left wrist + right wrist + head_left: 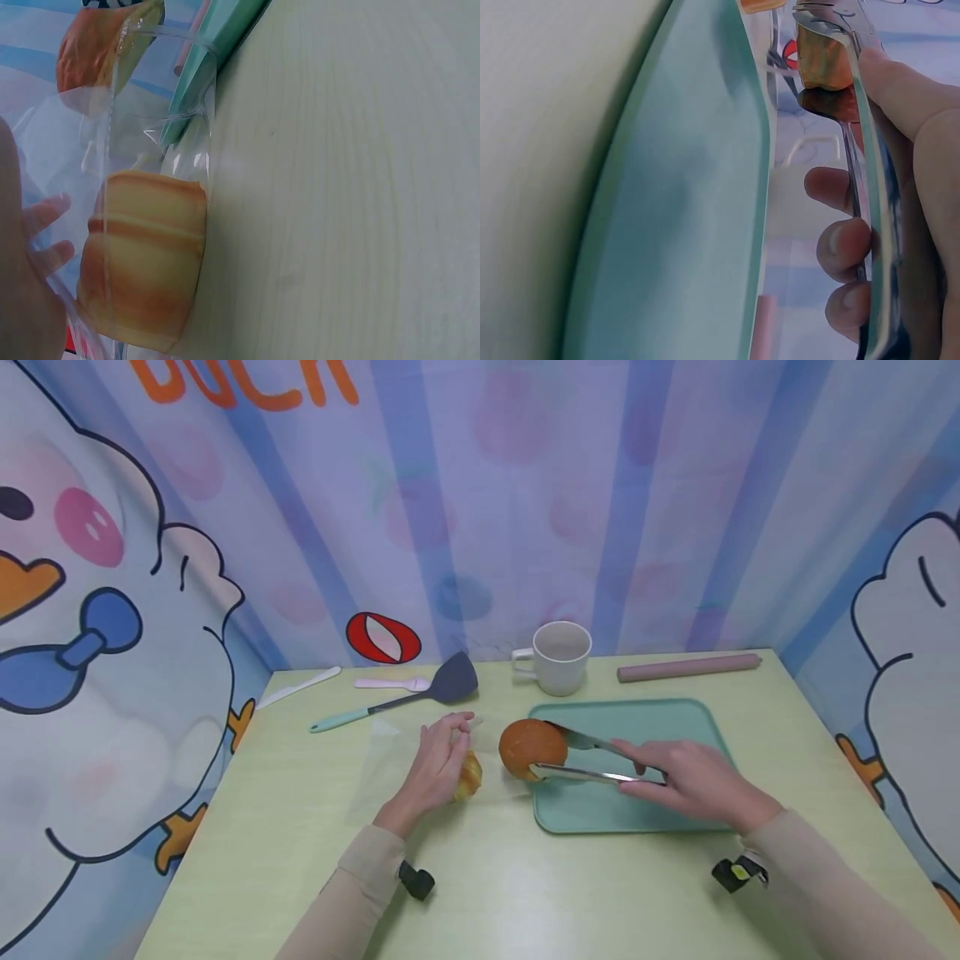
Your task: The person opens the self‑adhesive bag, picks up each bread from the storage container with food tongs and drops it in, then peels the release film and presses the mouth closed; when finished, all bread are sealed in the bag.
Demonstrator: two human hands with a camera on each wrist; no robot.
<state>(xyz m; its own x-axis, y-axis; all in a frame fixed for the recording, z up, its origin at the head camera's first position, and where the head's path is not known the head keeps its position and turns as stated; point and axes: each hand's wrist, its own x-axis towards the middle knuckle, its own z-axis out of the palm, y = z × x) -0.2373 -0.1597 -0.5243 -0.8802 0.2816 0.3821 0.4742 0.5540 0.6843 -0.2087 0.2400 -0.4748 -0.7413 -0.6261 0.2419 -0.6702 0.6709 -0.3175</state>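
Note:
My right hand (pixel 697 781) grips metal tongs (pixel 588 774), whose ends clasp a round brown bun (pixel 532 748) above the left edge of the green tray (pixel 630 818). The bun also shows between the tong heads in the right wrist view. My left hand (pixel 435 764) holds a clear plastic bag (pixel 382 772), with its thumb on one side and fingertips (pixel 56 259) on the other. Inside the bag lies a golden bread piece (pixel 146 262), partly hidden by the hand in the head view. The bun hangs near the bag's right side.
Along the back of the table are a white mug (pixel 562 660), a pinkish rolling pin (pixel 690 667), a dark spatula with a mint handle (pixel 453 678), a pink fork (pixel 390 683) and a white knife (pixel 300 686). A printed curtain (pixel 525 527) stands behind.

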